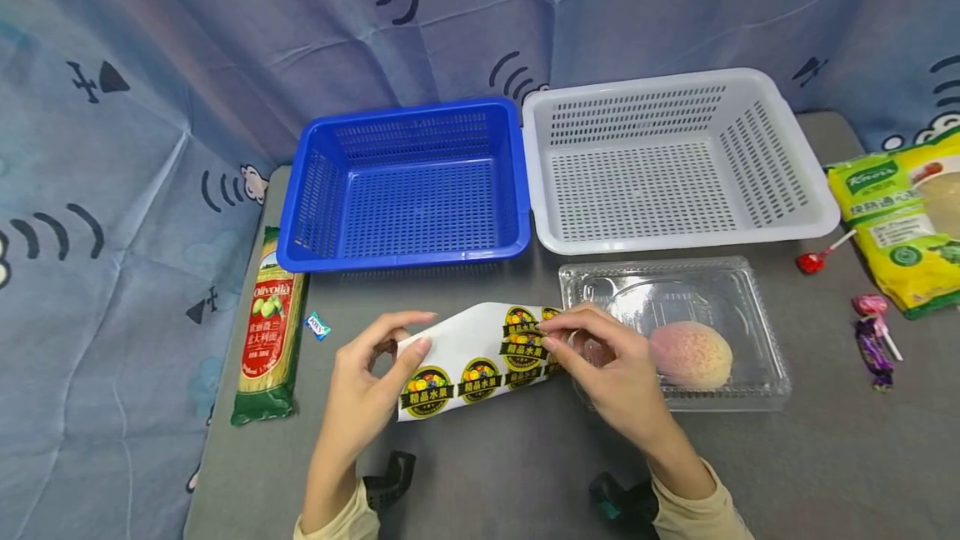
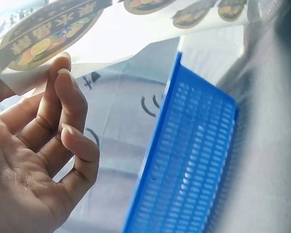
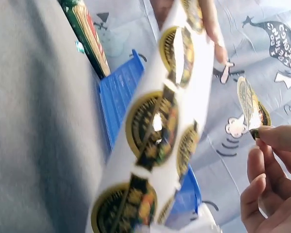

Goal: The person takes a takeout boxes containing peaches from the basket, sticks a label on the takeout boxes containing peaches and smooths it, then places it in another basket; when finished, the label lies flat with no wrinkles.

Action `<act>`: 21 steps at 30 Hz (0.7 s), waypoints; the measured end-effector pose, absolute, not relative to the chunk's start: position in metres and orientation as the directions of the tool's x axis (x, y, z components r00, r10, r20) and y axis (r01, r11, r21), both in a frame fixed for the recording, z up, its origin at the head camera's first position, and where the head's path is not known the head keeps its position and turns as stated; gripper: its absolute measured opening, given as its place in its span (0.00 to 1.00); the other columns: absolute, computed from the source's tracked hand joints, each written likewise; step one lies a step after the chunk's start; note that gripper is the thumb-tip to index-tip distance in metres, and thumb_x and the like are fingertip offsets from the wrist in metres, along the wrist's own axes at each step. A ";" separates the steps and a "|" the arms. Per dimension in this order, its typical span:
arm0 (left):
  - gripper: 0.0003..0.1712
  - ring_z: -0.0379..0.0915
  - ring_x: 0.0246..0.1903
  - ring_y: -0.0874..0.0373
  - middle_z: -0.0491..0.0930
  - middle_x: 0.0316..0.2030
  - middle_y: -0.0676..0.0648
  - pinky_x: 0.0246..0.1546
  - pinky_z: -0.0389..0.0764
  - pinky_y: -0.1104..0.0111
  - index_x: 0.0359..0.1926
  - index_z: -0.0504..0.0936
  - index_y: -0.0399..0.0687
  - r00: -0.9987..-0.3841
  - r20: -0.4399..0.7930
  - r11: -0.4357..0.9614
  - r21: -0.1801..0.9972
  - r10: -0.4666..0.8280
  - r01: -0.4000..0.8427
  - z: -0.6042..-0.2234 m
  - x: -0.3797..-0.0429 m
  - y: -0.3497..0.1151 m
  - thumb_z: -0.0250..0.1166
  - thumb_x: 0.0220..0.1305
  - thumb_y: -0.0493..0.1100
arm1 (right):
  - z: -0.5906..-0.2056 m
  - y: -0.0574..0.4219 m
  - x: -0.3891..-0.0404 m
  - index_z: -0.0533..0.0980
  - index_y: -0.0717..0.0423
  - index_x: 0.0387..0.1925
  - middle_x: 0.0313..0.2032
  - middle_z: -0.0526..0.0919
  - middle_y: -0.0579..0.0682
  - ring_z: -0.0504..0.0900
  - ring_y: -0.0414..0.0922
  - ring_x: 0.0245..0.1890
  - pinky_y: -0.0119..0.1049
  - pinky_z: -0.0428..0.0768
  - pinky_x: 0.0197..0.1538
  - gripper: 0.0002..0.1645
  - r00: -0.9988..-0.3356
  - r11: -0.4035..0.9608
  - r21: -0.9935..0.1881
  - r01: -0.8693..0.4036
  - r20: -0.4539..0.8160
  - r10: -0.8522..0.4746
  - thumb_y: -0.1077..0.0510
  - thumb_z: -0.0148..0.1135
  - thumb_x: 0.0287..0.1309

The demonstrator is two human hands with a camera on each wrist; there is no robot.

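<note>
A white sheet of round fruit stickers (image 1: 450, 350), printed in black and yellow, is pinched at its left end by my left hand (image 1: 375, 369). The sheet bends and hangs above the table in front of me. My right hand (image 1: 618, 373) pinches a single sticker (image 3: 253, 108) between thumb and finger; in the right wrist view this sticker is peeled off and apart from the sheet. Beside that hand stands a clear plastic clamshell box (image 1: 750, 315), lid down, with a pink, peach-like fruit (image 1: 690, 354) inside. A second pinkish shape in the box is partly hidden by my right hand.
A blue basket (image 1: 405, 261) and a white basket (image 1: 682, 240) stand along the back. At left lie a spaghetti pack (image 1: 270, 323) and a small blue-white candy (image 1: 317, 326). At right are a red lollipop (image 1: 812, 262), wrapped sweets (image 1: 873, 348) and a yellow-green Knorr bag (image 1: 900, 232).
</note>
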State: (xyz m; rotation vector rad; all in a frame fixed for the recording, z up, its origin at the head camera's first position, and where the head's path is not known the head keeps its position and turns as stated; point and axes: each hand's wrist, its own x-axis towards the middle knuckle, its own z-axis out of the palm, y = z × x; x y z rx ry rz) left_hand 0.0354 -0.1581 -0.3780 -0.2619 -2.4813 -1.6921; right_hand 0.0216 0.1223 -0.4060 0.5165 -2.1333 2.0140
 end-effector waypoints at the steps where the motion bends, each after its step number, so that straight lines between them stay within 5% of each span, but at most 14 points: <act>1: 0.15 0.74 0.32 0.61 0.79 0.29 0.51 0.38 0.76 0.73 0.55 0.88 0.46 -0.980 0.189 0.359 0.912 0.067 0.200 -0.380 0.034 -0.160 0.70 0.69 0.32 | -0.406 0.125 0.022 0.86 0.67 0.42 0.39 0.86 0.46 0.79 0.37 0.37 0.23 0.76 0.36 0.17 -0.931 0.046 -0.936 -0.350 0.342 -0.131 0.84 0.68 0.53; 13: 0.15 0.71 0.29 0.63 0.79 0.30 0.52 0.39 0.77 0.73 0.56 0.87 0.44 -0.999 -0.028 0.336 0.941 -0.023 -0.034 -0.412 0.010 -0.190 0.71 0.71 0.39 | -0.413 0.161 0.022 0.85 0.69 0.38 0.40 0.86 0.46 0.83 0.36 0.44 0.22 0.81 0.49 0.17 -0.933 0.056 -0.932 -0.359 0.359 -0.013 0.87 0.66 0.51; 21: 0.18 0.71 0.35 0.61 0.73 0.31 0.51 0.46 0.78 0.75 0.59 0.86 0.45 -0.984 -0.167 0.399 0.900 -0.059 -0.177 -0.434 0.000 -0.199 0.71 0.73 0.44 | -0.413 0.183 0.023 0.80 0.80 0.40 0.40 0.89 0.49 0.83 0.36 0.33 0.21 0.80 0.38 0.11 -0.927 -0.082 -0.924 -0.374 0.370 0.055 0.87 0.63 0.55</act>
